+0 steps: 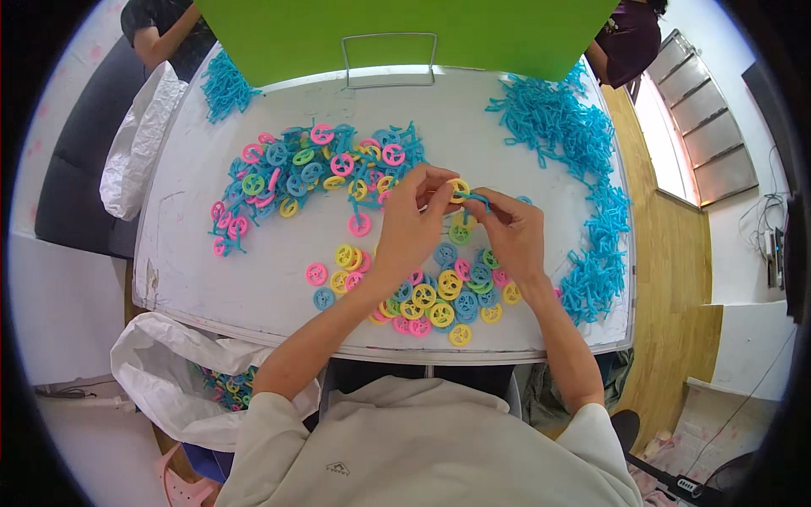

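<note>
Between the fingertips of my left hand is a small yellow plastic wheel. My right hand pinches a blue forked plastic piece right against that wheel; whether the two are joined I cannot tell. Below my hands lies a pile of loose wheels in yellow, pink, blue and green. Beyond my left hand spreads a heap of wheels with blue pieces attached. Loose blue forked pieces are heaped along the far right and down the right side of the white table.
A green panel and a bent wire frame stand at the far edge. A white sack holding coloured pieces hangs open at the near left. Two other people are partly visible across the table. Another small blue heap lies far left.
</note>
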### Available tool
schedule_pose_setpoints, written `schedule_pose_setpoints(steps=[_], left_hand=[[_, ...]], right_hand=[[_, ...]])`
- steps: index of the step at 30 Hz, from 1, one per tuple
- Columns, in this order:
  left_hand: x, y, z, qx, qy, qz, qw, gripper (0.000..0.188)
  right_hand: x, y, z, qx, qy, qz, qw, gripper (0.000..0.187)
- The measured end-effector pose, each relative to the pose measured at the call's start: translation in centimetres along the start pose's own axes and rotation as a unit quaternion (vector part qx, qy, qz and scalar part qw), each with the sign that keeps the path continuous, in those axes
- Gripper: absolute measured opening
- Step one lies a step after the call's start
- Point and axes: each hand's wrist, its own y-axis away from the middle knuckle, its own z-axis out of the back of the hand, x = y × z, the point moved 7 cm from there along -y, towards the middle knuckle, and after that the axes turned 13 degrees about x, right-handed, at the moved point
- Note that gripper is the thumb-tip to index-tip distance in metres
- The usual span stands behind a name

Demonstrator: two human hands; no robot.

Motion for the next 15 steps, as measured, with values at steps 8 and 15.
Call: schedule_pose_setpoints(steps=[8, 15], left_hand=[[-3.8, -1.7, 7.2, -0.114, -0.218, -0.064, 0.967, 0.017], [-10.0, 0.3, 6.1, -0.263, -0.543, -0.247, 0.758, 0.022]], right_hand=[[5.0, 2.0, 8.8, -0.022, 0.138, 0.062, 0.988, 0.040], [3.0, 9.6, 10.0, 0.097, 0.453, 0.006, 0.886, 0.037]])
